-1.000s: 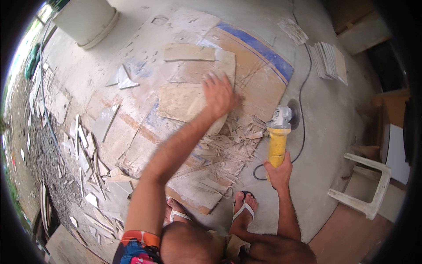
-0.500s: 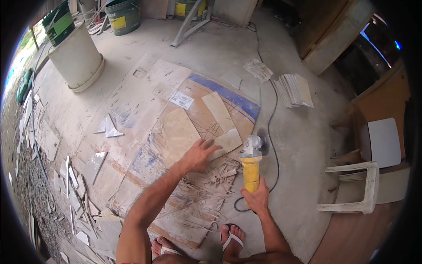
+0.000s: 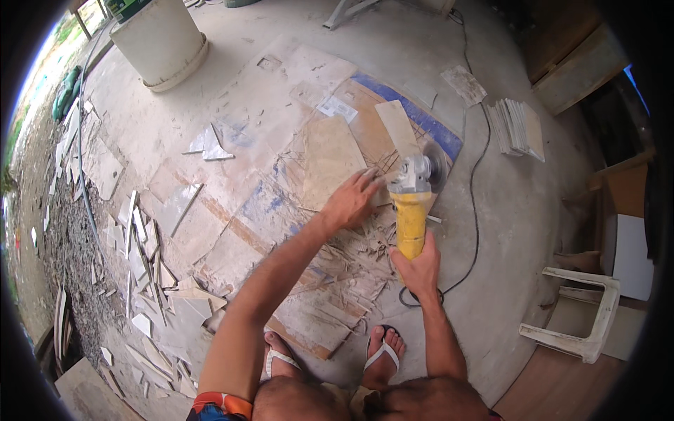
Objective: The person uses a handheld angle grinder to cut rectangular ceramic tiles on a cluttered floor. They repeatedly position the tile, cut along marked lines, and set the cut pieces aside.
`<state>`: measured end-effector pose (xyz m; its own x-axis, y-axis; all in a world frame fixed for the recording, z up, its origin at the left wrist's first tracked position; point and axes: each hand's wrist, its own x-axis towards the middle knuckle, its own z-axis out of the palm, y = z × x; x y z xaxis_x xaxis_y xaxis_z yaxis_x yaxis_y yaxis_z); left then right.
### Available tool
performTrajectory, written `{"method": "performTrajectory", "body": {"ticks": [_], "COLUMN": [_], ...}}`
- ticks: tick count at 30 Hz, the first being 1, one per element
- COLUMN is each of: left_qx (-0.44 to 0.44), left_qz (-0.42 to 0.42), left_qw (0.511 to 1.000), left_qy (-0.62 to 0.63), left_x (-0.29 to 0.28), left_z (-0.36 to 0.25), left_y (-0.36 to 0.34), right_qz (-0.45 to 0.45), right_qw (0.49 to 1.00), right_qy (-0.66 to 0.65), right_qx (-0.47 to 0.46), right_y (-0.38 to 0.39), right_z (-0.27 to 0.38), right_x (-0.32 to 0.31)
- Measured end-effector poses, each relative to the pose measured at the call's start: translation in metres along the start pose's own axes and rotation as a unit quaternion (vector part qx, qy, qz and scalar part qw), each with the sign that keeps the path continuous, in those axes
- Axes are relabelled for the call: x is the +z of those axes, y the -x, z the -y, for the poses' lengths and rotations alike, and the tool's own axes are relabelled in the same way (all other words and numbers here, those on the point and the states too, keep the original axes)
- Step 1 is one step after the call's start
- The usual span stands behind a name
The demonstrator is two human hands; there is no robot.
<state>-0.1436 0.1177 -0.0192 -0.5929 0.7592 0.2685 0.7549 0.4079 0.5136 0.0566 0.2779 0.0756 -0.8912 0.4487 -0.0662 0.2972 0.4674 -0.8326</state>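
My right hand [image 3: 419,268] wraps round the yellow body of an angle grinder [image 3: 411,210]. The grinder's disc [image 3: 435,167] faces right, its edge blurred. My left hand [image 3: 349,200] reaches low over the work area with fingers stretched forward, near the lower right edge of a large beige tile piece [image 3: 328,158]; whether the fingertips touch a tile I cannot tell. Beyond the grinder lies a narrow beige tile strip [image 3: 397,126], its near end hidden behind the grinder head. Under these pieces is a dusty cardboard sheet [image 3: 365,95] with a blue band.
Broken tile shards [image 3: 151,245] are heaped at the left. A stack of tiles [image 3: 518,128] stands at the right, beside the grinder's black cord [image 3: 475,210]. A white plastic chair [image 3: 583,309] lies at the far right, and a pale round drum [image 3: 160,45] stands at the back left.
The view has shifted, so the floor things sit further right and higher. My right hand has brought the grinder closer to my left hand and the tile strip, covering part of the tile there.
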Motion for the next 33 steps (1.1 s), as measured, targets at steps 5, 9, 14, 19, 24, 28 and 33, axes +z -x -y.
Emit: {"method": "performTrajectory", "body": {"ticks": [5,9,14,19,24,28,33], "left_qx": [-0.28,-0.314,-0.376,-0.374,-0.353,-0.357,-0.352], "left_qz": [-0.184,-0.222,-0.233,-0.232,-0.226,-0.233,-0.231], "left_qw": [0.855,0.817,0.789,0.758,0.776,0.774,0.782], "left_qy": [0.395,0.43,0.427,0.482,0.471,0.469,0.459], "left_x": [-0.022,-0.038,-0.068,-0.075,-0.07,-0.068,-0.066], "left_z": [0.003,0.016,0.065,0.085,0.09,0.092,0.1], "left_y": [0.005,-0.01,-0.045,-0.044,-0.044,-0.045,-0.043], "right_qz": [0.068,0.136,0.148,0.147,0.13,0.137,0.133], "right_qw": [0.997,0.988,0.985,0.987,0.99,0.989,0.988], "right_qy": [-0.001,0.069,0.076,0.052,0.049,0.052,0.059], "right_qx": [-0.025,-0.028,-0.038,-0.035,-0.033,-0.03,-0.041], "right_y": [-0.053,-0.12,-0.171,-0.172,-0.179,-0.18,-0.182], "right_z": [0.016,0.036,0.044,0.058,0.051,0.054,0.054], "right_x": [0.018,0.072,0.13,0.141,0.149,0.149,0.151]}}
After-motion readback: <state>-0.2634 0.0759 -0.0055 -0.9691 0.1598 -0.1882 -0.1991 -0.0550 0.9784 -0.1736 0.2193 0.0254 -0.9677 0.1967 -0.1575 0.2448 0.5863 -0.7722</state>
